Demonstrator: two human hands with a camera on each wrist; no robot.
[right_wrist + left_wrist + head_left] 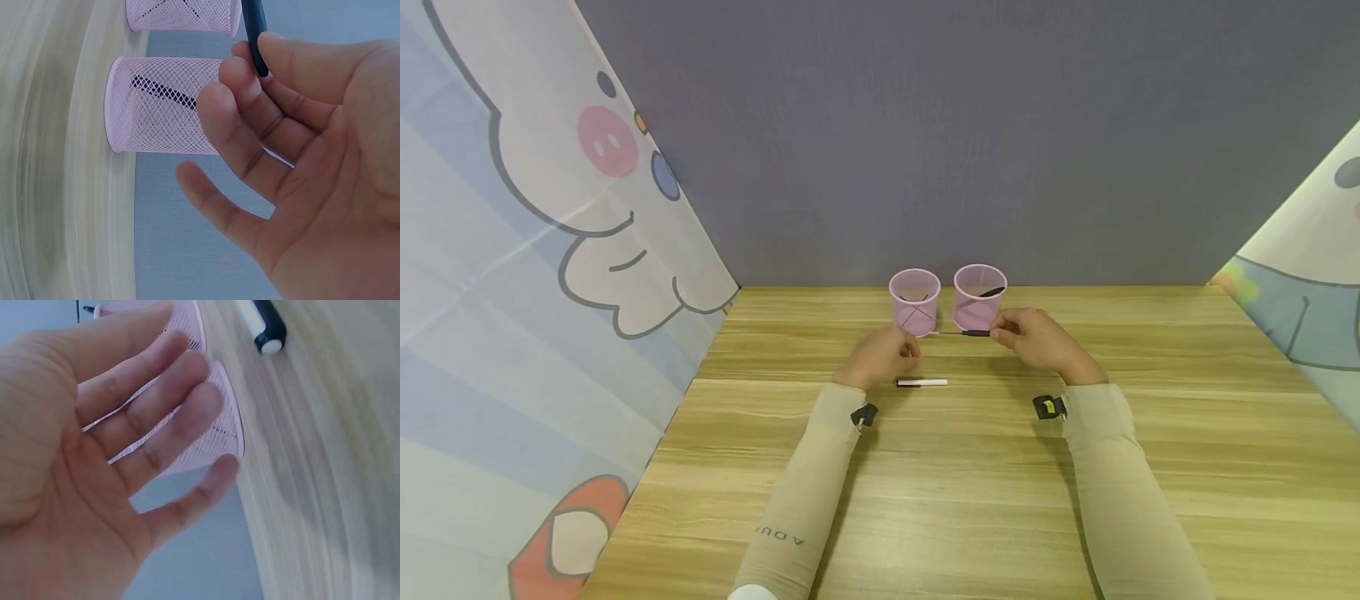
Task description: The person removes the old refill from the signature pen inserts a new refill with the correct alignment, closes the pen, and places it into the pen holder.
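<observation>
My right hand (1033, 337) pinches the end of a slim tool's black handle (976, 333) between thumb and fingertips. The tool's thin shaft points left, level in front of the two cups; its exact kind is unclear. My left hand (883, 357) is near the shaft's far end, in front of the left pink mesh cup (915, 312). Its fingers are loosely bent, and I see nothing held in the left wrist view. A black-handled item leans inside the right pink mesh cup (980, 312). A white and black pen (922, 382) lies on the table beside my left hand.
Both cups stand side by side on the wood-grain table (955, 500), close to the grey back panel (925, 142). Thin dark items cross inside the left cup. A cartoon-printed curtain (535, 333) borders the left side, and another print is at the right.
</observation>
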